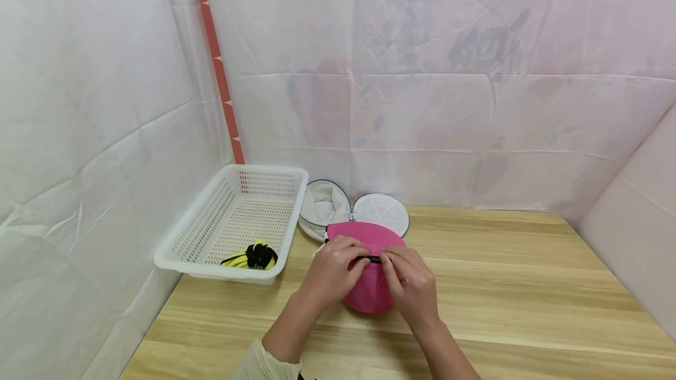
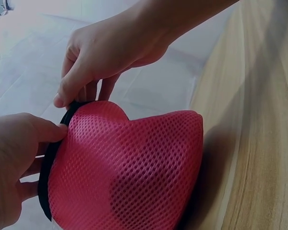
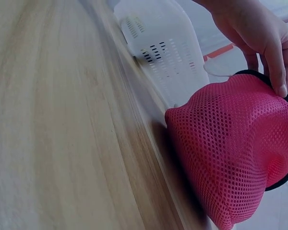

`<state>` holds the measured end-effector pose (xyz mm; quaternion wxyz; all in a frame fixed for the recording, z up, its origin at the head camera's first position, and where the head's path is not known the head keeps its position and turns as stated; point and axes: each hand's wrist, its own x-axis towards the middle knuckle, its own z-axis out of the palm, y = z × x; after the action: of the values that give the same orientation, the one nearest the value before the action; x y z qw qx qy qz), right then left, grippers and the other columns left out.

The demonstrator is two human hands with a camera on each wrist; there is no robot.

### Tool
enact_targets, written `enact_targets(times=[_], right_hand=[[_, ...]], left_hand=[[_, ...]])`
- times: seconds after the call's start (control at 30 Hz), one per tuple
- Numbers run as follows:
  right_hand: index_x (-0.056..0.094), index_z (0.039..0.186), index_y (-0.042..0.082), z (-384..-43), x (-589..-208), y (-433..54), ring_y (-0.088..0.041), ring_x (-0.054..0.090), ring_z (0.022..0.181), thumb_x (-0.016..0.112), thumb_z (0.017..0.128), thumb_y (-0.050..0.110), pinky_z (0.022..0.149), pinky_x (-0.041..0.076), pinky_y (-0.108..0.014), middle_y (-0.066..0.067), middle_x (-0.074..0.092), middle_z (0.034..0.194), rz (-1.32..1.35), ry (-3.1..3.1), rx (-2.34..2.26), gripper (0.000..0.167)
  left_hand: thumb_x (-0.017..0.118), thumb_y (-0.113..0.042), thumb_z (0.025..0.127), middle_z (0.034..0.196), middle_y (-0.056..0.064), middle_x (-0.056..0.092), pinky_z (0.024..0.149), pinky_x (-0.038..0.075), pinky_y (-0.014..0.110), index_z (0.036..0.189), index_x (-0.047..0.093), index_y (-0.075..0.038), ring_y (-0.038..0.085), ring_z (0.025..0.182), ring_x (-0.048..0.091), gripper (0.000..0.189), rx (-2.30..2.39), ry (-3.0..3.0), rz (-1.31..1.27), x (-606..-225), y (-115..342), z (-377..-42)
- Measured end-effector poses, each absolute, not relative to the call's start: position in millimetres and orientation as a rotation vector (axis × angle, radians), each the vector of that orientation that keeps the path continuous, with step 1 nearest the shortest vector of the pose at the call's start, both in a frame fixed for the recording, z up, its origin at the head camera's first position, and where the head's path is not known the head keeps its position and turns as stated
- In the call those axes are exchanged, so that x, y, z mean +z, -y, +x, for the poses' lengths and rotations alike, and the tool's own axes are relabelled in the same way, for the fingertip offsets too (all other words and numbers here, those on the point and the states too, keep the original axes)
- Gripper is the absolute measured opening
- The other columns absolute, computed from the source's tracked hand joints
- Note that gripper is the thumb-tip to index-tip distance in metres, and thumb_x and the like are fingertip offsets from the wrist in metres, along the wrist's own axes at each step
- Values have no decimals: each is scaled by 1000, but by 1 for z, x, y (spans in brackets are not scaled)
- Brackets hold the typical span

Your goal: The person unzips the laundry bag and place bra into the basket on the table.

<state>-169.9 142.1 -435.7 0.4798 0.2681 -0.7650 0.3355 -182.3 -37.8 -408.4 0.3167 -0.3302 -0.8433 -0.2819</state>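
A pink mesh laundry bag (image 1: pixel 372 298) with a black trimmed edge stands on the table in front of the person. The left hand (image 1: pixel 336 268) pinches the black trim between thumb and fingers. Close beside it, the right hand (image 1: pixel 411 283) grips the same trim. Seen from the left wrist, the black band (image 2: pixel 47 177) curves along the bag's rim, with both hands on it. The right wrist view shows the left hand (image 3: pixel 259 38) holding the rim and the bulging mesh body (image 3: pixel 221 143); the right hand is out of that view.
On the left stands a white perforated basket (image 1: pixel 232 274) holding a yellow and black bundle (image 1: pixel 259 255). Behind the pink bag lie a round white mesh bag (image 1: pixel 323 207) and a white disc-shaped piece (image 1: pixel 381 211). The wooden table (image 1: pixel 528 286) meets cloth-covered walls at the back and sides.
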Motion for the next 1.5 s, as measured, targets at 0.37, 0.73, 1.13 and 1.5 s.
enact_targets(times=[0.37, 0.73, 1.13, 1.5], right_hand=[[77, 89, 3, -168, -439, -133, -20, 67, 86, 62, 98, 22, 87, 53, -19, -4, 72, 92, 715, 1853, 795, 26], [76, 90, 3, -165, -444, -131, -20, 68, 86, 74, 83, 3, 93, 48, -11, -4, 73, 91, 598, 1971, 810, 7], [76, 88, 2, -166, -441, -134, -19, 68, 84, 72, 83, 3, 88, 52, -17, -5, 73, 90, 616, 1930, 784, 7], [76, 88, 2, -169, -439, -138, -20, 68, 84, 70, 83, 3, 81, 55, -24, -5, 73, 90, 611, 1903, 773, 8]], left_hand=[[78, -8, 82, 95, -3, 70, 87, 54, 26, 94, 78, -13, 13, 93, 65, 13, -688, 2240, -818, -411, 38, -183], [78, -17, 83, 97, -5, 71, 91, 52, 23, 98, 78, -12, 11, 96, 64, 15, -657, 2257, -900, -410, 34, -178], [77, -12, 85, 92, -7, 71, 85, 53, 21, 94, 78, -13, 9, 91, 63, 10, -734, 2266, -910, -408, 34, -179], [78, -10, 84, 91, -6, 71, 85, 53, 22, 91, 77, -13, 9, 91, 64, 8, -741, 2259, -907, -408, 36, -180]])
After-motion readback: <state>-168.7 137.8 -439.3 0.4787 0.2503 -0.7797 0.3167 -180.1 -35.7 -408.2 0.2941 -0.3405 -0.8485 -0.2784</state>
